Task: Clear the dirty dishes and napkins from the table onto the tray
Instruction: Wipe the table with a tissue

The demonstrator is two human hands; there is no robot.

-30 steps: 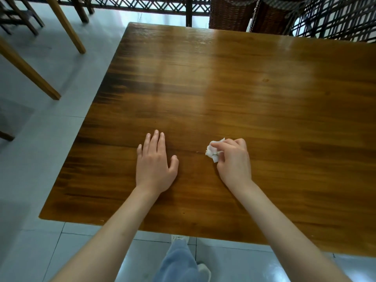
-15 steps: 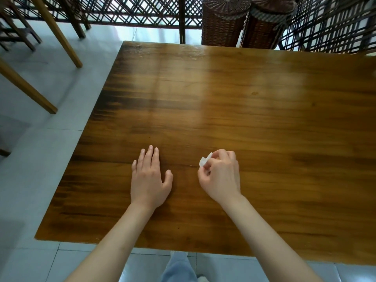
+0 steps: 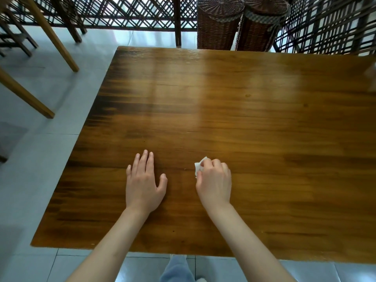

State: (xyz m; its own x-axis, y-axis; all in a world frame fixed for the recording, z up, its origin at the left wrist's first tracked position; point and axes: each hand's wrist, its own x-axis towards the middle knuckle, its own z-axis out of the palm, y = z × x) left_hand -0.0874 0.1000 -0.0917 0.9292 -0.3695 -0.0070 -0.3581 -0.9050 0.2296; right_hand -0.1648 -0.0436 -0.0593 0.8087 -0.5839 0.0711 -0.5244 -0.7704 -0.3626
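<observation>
A small crumpled white napkin (image 3: 199, 166) shows at the fingertips of my right hand (image 3: 214, 181), which grips it with curled fingers just above the wooden table (image 3: 244, 119) near its front edge. Most of the napkin is hidden inside the fist. My left hand (image 3: 143, 183) rests flat on the table to the left, fingers straight and together, holding nothing. No tray and no dishes are in view.
Two wicker baskets (image 3: 218, 23) stand on the floor behind the table's far edge, in front of a dark lattice screen (image 3: 132, 15). Wooden chair legs (image 3: 50, 35) stand on the pale tiled floor to the left. My trouser leg (image 3: 179, 269) shows below the front edge.
My right hand has curled tighter round the napkin, so less of it shows. The view has tilted up, bringing the baskets and lattice into sight. The left hand stays flat.
</observation>
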